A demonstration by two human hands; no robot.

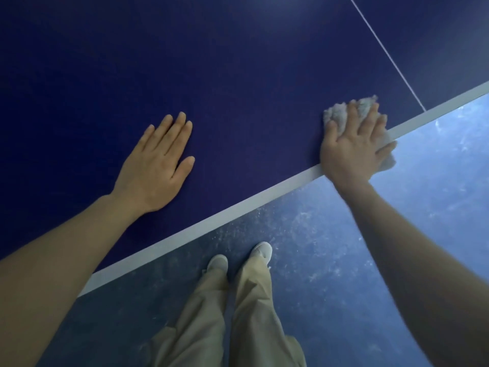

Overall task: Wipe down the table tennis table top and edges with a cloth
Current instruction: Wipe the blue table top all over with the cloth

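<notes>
The dark blue table tennis table top (225, 75) fills the upper left, bordered by a white edge stripe (238, 207) running diagonally. My left hand (156, 168) rests flat on the blue surface, fingers straight. My right hand (352, 147) presses a pale grey cloth (341, 109) against the table at its edge stripe, fingers spread over it. Part of the cloth hangs off the edge under my little finger. A thin white centre line (386, 54) crosses the top at the upper right.
Below the table edge lies a scuffed blue floor (344, 247). My legs in beige trousers (238, 313) and light shoes (262, 251) stand close to the edge.
</notes>
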